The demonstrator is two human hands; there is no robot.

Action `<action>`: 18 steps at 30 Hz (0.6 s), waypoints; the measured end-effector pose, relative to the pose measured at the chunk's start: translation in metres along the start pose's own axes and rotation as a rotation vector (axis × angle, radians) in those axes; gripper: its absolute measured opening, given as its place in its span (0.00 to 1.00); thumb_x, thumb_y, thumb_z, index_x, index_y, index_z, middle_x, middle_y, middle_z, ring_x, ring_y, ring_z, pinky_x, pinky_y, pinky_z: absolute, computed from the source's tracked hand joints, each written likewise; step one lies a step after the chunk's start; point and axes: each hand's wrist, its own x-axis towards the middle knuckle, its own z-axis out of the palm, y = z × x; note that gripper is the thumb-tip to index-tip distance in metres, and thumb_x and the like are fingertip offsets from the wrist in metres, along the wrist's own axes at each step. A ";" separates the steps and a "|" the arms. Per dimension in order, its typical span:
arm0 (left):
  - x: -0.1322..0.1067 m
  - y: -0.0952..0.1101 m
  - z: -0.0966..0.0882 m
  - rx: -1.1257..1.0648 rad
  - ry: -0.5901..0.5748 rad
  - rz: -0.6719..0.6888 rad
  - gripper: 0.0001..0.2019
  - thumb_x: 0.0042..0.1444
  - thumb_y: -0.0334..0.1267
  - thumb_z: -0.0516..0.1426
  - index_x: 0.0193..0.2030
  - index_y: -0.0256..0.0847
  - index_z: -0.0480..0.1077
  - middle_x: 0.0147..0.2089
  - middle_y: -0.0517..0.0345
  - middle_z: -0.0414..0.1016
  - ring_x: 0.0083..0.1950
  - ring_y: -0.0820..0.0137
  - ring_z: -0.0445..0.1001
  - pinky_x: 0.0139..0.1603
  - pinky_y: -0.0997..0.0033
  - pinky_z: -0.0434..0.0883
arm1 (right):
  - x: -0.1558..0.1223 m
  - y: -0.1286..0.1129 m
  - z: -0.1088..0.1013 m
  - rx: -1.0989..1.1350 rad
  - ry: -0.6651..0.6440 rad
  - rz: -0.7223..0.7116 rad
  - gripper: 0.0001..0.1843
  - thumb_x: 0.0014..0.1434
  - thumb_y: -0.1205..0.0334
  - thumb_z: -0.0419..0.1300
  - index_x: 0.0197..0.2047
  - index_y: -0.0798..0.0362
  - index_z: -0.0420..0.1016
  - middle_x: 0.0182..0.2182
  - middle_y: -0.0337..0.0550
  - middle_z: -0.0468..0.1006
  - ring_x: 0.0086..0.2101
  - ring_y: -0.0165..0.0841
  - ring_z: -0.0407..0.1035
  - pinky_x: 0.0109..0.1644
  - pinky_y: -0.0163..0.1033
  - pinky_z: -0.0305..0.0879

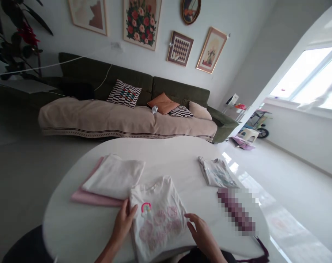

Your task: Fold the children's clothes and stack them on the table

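You are standing at the near edge of a white oval table (166,153), and your left hand (124,221) is lying open with its fingers spread against the left edge of a folded white T-shirt (157,219) with a pink print and a small rainbow, while your right hand (200,233) is resting open, fingers loosely curved, on the shirt's right side; neither hand is gripping anything. The shirt is lying at the near middle of the table, its lower end reaching the rim closest to you. Crowding it on the left, a folded white garment (115,176) is sitting on top of a folded pink one (86,197), and the stack's near corner is touching or just beside the shirt's top left corner. To the right, well apart, a small folded printed top (218,173) is lying near the far right rim, and a blurred pinkish patch (236,212) is sitting between it and your right hand. The centre and far side of the table are lying bare. Beyond the table a green sofa (179,91) with a beige cover and cushions is running along the wall
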 end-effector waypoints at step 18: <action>0.029 0.081 -0.026 0.572 0.013 0.539 0.09 0.49 0.42 0.53 0.30 0.40 0.70 0.41 0.48 0.73 0.44 0.61 0.71 0.48 0.58 0.68 | 0.093 -0.079 -0.082 0.139 0.017 -0.170 0.03 0.52 0.68 0.54 0.32 0.53 0.66 0.34 0.41 0.75 0.38 0.31 0.68 0.45 0.36 0.62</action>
